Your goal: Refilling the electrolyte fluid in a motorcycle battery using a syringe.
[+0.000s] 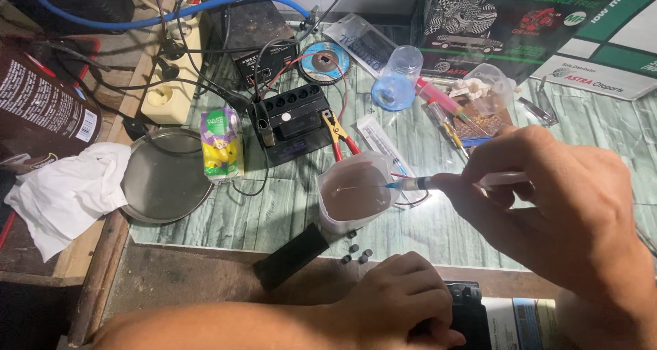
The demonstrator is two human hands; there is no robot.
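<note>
Syringe [438, 182] pinched in R hand [568, 213] fingers, needle tip over the translucent plastic cup [354, 196] just left of the grip. L hand [400, 302] nearer, curled shut on a black box [469, 312] at table edge. Small black caps [357, 254] btw hands. Farther left: small battery [291, 121], round metal tray [164, 177], white cloth [65, 192].
</note>
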